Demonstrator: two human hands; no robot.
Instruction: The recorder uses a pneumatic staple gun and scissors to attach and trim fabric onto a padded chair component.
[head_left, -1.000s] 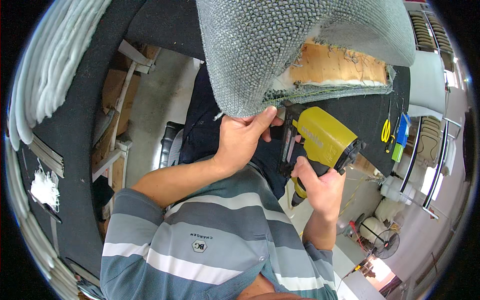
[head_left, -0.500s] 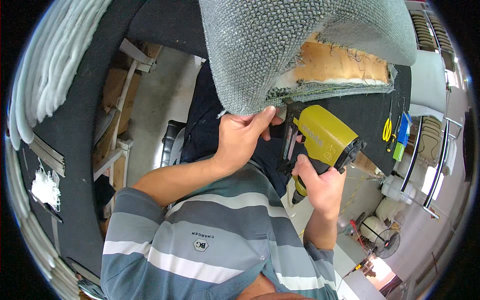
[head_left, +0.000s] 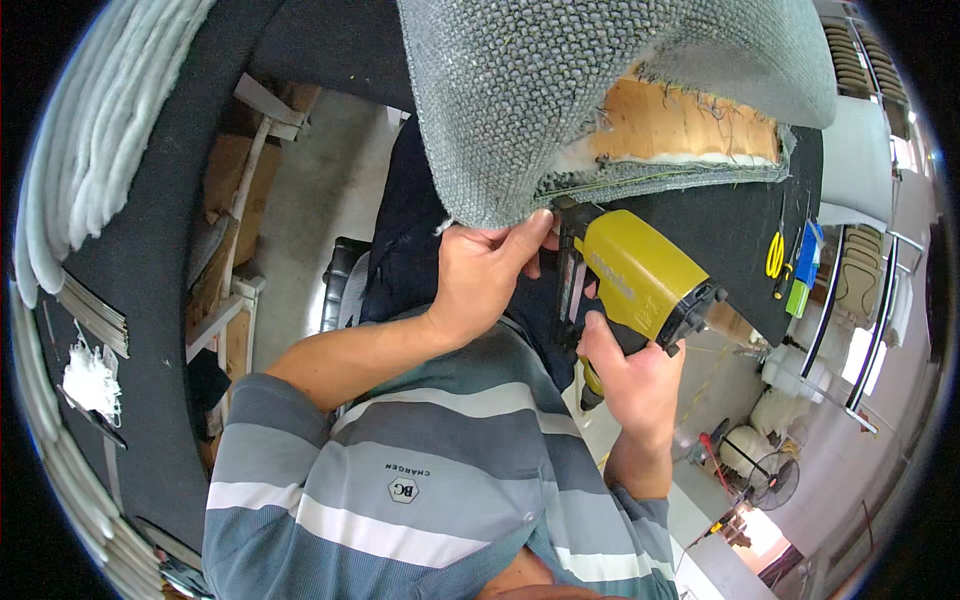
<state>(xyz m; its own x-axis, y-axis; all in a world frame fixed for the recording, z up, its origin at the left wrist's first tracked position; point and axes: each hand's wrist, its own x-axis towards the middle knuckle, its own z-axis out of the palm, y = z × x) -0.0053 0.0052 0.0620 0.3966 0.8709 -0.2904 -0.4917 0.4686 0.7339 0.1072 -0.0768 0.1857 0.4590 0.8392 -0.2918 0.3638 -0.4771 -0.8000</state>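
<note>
A grey woven upholstered piece [head_left: 500, 110] fills the top middle, its underside showing a bare wooden panel [head_left: 690, 125] edged with stapled fabric. At its lower corner my left hand [head_left: 480, 275] pinches the fabric edge between thumb and fingers. My right hand [head_left: 640, 385] grips the handle of a yellow and black pneumatic staple gun [head_left: 645, 265]. The gun's nose meets the fabric edge just right of my left fingertips; whether it presses on the cloth I cannot tell. A thin greenish strip or cord runs along the fabric edge beside the nose.
Yellow-handled scissors [head_left: 774, 255] and other small tools lie on the black table [head_left: 740, 215] at right. Stacked white padding [head_left: 130, 120] lines the far left, near a bundle of white threads [head_left: 92, 380]. A wooden frame [head_left: 235, 210] stands below. A fan [head_left: 772, 480] is at lower right.
The staple gun and my right hand have shifted slightly left, bringing its nose closer to my left fingertips. My left hand has stayed almost in place.
</note>
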